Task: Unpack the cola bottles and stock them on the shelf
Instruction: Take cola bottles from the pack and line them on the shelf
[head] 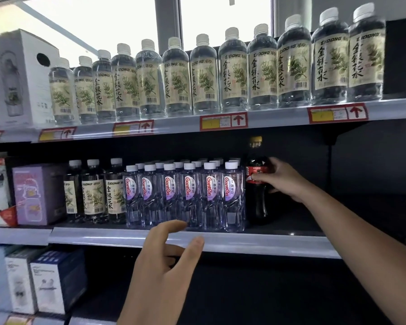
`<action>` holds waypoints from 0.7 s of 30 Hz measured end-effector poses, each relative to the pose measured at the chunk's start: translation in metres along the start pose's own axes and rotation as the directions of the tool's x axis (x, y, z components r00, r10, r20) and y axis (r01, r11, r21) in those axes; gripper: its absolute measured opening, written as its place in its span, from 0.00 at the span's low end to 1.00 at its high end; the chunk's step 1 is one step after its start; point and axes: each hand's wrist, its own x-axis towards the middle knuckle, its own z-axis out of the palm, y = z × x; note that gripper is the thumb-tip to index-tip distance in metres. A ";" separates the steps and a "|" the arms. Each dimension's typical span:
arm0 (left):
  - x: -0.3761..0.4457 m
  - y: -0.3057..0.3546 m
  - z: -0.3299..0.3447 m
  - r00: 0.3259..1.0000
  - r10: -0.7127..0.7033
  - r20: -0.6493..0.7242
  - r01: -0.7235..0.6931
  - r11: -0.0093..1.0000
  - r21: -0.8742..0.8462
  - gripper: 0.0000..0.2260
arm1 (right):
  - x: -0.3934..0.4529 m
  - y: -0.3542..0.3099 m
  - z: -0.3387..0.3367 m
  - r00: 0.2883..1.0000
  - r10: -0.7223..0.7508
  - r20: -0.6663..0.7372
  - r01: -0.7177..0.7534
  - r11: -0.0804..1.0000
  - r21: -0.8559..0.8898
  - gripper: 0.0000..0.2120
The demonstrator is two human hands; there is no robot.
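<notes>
A person's right hand grips a cola bottle standing upright on the middle shelf, at three o'clock of the Ganten water bottles; the left hand hovers spread, holding nothing, at six o'clock.

— What sort of place is this?

— A shop. Tiered shelves hold rows of identical herbal-water bottles facing outward, with red price tags clipped along the top shelf's front edge.

— Anything else?

— Small water bottles massed in ranks on the middle shelf, boxed goods at the left end below.
</notes>
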 end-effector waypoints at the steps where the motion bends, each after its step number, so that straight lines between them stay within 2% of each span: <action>1: 0.000 0.000 0.000 1.000 -0.002 -0.002 0.002 1.000 0.000 0.11 | 0.001 0.001 0.000 1.000 0.001 0.009 -0.001 1.000 0.004 0.24; 11: -0.005 -0.004 0.004 1.000 -0.013 -0.001 0.013 1.000 -0.006 0.09 | 0.004 0.006 -0.002 1.000 0.002 0.022 -0.002 1.000 -0.012 0.24; 17: -0.010 -0.004 0.000 0.999 -0.025 0.023 0.025 1.000 0.017 0.09 | -0.001 0.008 0.002 0.999 0.029 0.016 -0.028 0.999 -0.043 0.33; 19: -0.012 -0.004 -0.004 0.999 -0.029 0.024 0.029 0.999 0.018 0.10 | -0.009 0.005 0.001 0.999 0.020 -0.035 -0.022 0.998 -0.061 0.36; 21: -0.013 -0.006 -0.007 0.999 -0.037 0.035 0.037 0.999 0.018 0.10 | -0.024 -0.003 0.001 0.982 -0.022 -0.188 0.005 0.996 -0.088 0.38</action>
